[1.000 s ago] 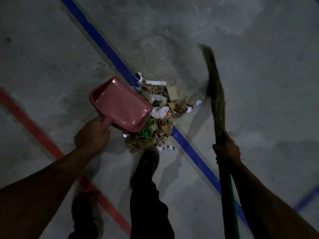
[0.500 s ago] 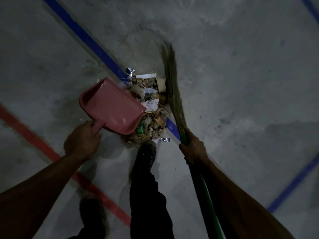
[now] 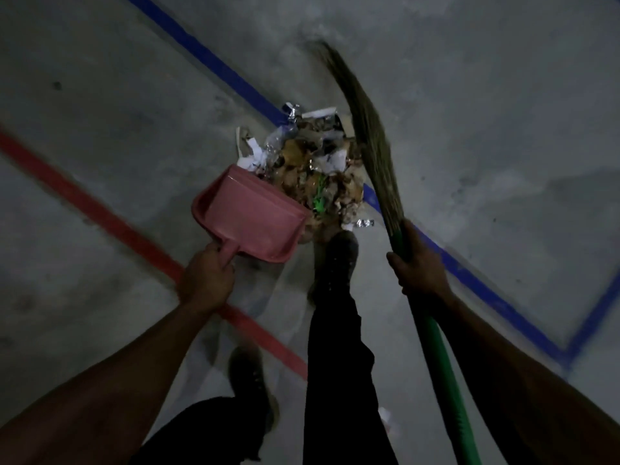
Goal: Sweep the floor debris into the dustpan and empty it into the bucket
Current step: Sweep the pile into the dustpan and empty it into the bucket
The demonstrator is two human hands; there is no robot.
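A pile of debris (image 3: 315, 172), made of paper scraps, dry leaves, foil and a green bit, lies on the grey concrete floor. My left hand (image 3: 208, 280) grips the handle of a pink dustpan (image 3: 251, 216), whose open edge meets the pile's near left side. My right hand (image 3: 419, 266) grips the green handle of a straw broom (image 3: 369, 135). Its bristles lie along the pile's right side. My right shoe (image 3: 337, 260) stands at the pile's near edge. No bucket is in view.
A blue floor line (image 3: 208, 62) runs diagonally under the pile and turns a corner at the right. A red line (image 3: 100, 216) crosses at the left, under my left arm. My left shoe (image 3: 251, 377) stands behind.
The broom swung in from the right against the pile, then its tip moved out a little. The dustpan has shifted to the pile's near left edge. The pile is more bunched.
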